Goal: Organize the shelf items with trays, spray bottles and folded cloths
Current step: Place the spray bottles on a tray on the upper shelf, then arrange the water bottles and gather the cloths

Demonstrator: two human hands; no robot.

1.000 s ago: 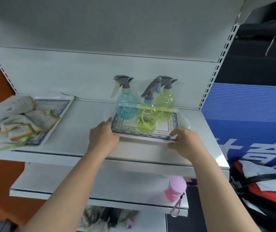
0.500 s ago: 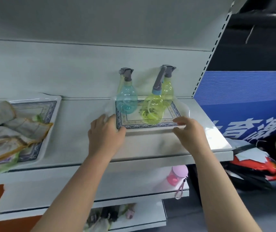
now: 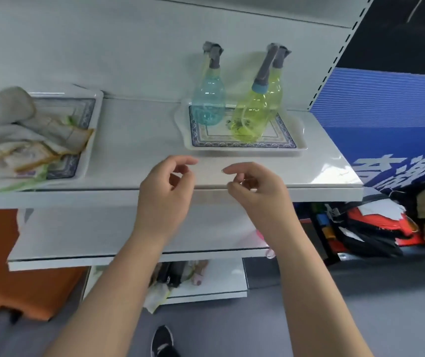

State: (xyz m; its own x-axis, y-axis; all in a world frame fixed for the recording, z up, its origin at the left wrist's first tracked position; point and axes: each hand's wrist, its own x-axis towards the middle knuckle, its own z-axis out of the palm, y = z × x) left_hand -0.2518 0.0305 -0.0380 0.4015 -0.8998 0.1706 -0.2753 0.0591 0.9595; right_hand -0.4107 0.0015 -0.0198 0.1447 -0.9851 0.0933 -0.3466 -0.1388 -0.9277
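Note:
A white tray with a blue patterned border (image 3: pixel 278 146) sits on the right part of the top shelf (image 3: pixel 141 140). On it stand a blue spray bottle (image 3: pixel 209 99) and two yellow-green spray bottles (image 3: pixel 251 117), one behind the other. A second patterned tray (image 3: pixel 87 104) at the left holds a loose pile of white cloths (image 3: pixel 23 132). My left hand (image 3: pixel 166 194) and my right hand (image 3: pixel 254 194) hover over the shelf's front edge, a little short of the bottle tray. Their fingers hang loosely curled and hold nothing.
A lower white shelf (image 3: pixel 82 240) juts out below, with a pink item (image 3: pixel 260 234) partly hidden behind my right arm. A blue sign board (image 3: pixel 386 119) and a heap of bags (image 3: pixel 376 228) lie to the right. A black shoe (image 3: pixel 162 341) is on the grey floor.
Both hands have let go of the bottle tray and pulled back toward the shelf's front edge. The tray now stands further back on the shelf.

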